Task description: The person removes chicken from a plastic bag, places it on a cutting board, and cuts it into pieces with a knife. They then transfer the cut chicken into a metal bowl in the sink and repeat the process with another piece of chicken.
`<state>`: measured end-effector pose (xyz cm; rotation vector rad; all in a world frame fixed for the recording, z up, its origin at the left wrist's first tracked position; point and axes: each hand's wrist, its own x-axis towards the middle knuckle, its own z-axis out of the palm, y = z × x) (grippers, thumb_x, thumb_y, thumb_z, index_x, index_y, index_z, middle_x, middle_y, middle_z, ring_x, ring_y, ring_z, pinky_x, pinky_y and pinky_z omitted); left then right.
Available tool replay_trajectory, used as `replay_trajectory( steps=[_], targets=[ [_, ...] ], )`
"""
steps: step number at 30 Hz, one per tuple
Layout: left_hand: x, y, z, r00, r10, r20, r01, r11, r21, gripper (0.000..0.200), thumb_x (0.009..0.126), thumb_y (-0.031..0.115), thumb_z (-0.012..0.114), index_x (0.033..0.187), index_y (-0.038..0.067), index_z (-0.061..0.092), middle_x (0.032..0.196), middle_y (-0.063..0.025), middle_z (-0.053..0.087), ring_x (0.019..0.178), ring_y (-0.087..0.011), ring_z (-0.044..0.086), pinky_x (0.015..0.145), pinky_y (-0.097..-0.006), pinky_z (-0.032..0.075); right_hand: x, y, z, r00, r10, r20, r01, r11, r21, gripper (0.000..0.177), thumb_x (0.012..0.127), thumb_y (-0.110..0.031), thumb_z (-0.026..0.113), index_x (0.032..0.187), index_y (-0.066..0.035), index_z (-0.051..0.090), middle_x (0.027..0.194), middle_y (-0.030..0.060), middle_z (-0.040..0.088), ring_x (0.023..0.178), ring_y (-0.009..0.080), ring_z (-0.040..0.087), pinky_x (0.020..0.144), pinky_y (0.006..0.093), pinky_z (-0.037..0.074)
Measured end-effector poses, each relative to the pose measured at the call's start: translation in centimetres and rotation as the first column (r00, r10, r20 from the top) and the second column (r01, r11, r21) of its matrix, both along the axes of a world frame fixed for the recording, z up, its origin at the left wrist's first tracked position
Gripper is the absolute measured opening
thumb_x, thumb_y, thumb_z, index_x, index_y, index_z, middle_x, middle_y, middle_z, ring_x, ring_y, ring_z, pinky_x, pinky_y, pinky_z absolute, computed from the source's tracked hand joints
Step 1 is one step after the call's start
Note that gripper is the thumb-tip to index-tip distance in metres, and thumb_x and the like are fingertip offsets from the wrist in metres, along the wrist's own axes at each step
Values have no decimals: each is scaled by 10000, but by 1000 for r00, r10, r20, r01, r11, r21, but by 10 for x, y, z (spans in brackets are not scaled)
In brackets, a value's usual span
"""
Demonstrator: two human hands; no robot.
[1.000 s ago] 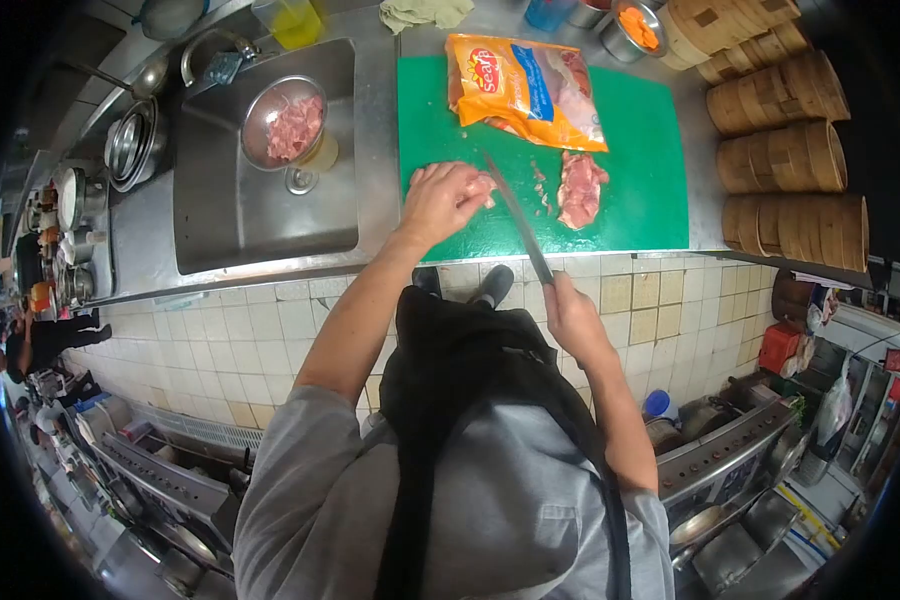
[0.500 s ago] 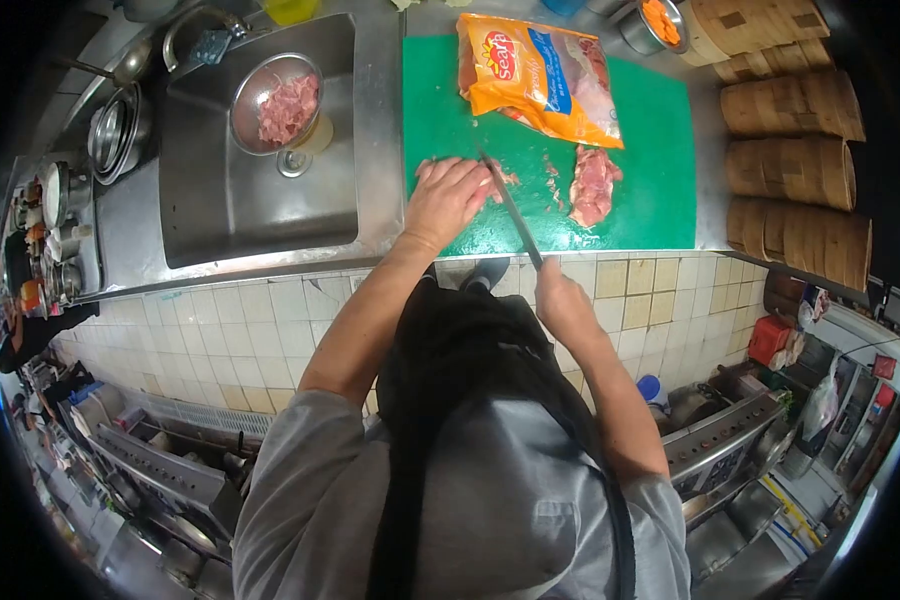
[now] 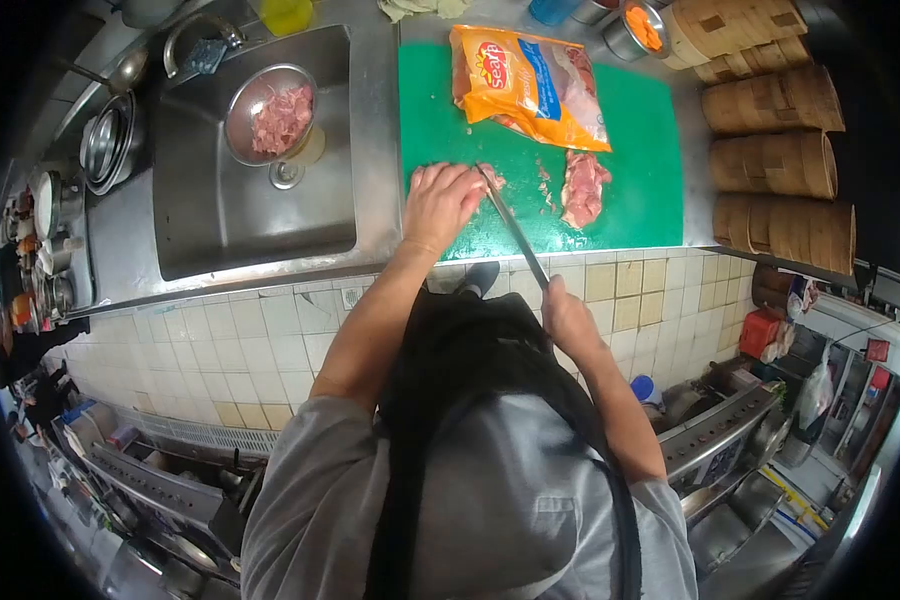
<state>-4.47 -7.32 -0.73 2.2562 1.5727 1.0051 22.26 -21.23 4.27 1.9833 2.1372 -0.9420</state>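
Note:
My right hand (image 3: 572, 322) is wrapped round the handle of a long knife (image 3: 519, 235), whose blade slants up and left across a green cutting board (image 3: 642, 200). Its tip lies at a small piece of raw chicken (image 3: 493, 177). Fingers bent, my left hand (image 3: 440, 208) presses down on chicken just left of the blade; most of that meat is hidden under it. A larger raw chicken piece (image 3: 584, 190) rests to the right on the board, with small scraps beside it. Behind it lies an orange and clear Seara chicken bag (image 3: 530, 88) with meat inside.
Left of the board is a steel sink (image 3: 220, 235), with a metal bowl (image 3: 235, 118) of cut raw meat in it. Folded brown cardboard-like pieces (image 3: 775, 165) line the right side. A metal container (image 3: 625, 40) with orange pieces stands at the back right, a cloth (image 3: 422, 8) behind the board.
The knife's tip has come down and back toward me, and my right hand has drawn back slightly. My left hand stays on the meat. The whole view has shifted a little.

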Motion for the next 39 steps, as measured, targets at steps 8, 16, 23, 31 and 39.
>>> replay_trajectory(
  steps=[8, 16, 23, 31, 39],
  targets=[
    [2, -8, -11, 998, -53, 36, 52, 998, 27, 197, 833, 175, 780, 1021, 180, 724, 1091, -6, 706, 1066, -252, 632, 964, -463, 448, -38, 49, -16, 995, 40, -92, -32, 996, 89, 136, 993, -73, 496, 1073, 19, 438, 796, 343, 680, 792, 560, 680, 710, 649, 533],
    [3, 2, -19, 966, 195, 169, -196, 981, -11, 216, 815, 182, 805, 1024, 165, 754, 1070, -28, 717, 1041, -276, 648, 937, -431, 461, -16, 15, -15, 990, 11, -143, -11, 1000, -1, 157, 1014, -109, 485, 1088, 15, 423, 816, 353, 676, 814, 577, 670, 732, 666, 511],
    [3, 0, -17, 964, 203, 172, -204, 979, -13, 206, 807, 175, 814, 1007, 151, 769, 1055, -41, 725, 1027, -283, 658, 916, -433, 472, -3, 7, -5, 997, -48, -65, 54, 994, 98, 170, 1037, -131, 530, 1065, 6, 433, 743, 368, 630, 746, 580, 633, 650, 668, 473],
    [1, 3, -21, 898, 235, 372, -248, 969, -15, 140, 819, 171, 798, 949, 152, 750, 978, -13, 718, 952, -267, 658, 911, -409, 459, 12, 17, -2, 994, -74, -86, 87, 983, 164, 151, 1036, -129, 525, 1047, -7, 437, 731, 345, 655, 724, 561, 664, 652, 659, 515],
    [3, -4, -15, 972, 170, 163, -179, 983, 45, 197, 788, 159, 794, 977, 142, 740, 1020, -32, 717, 989, -274, 665, 928, -433, 462, -15, 19, 38, 984, -10, -181, 56, 965, 255, 176, 1044, -133, 549, 1037, -10, 422, 719, 306, 655, 714, 534, 666, 617, 627, 517]
  ],
)
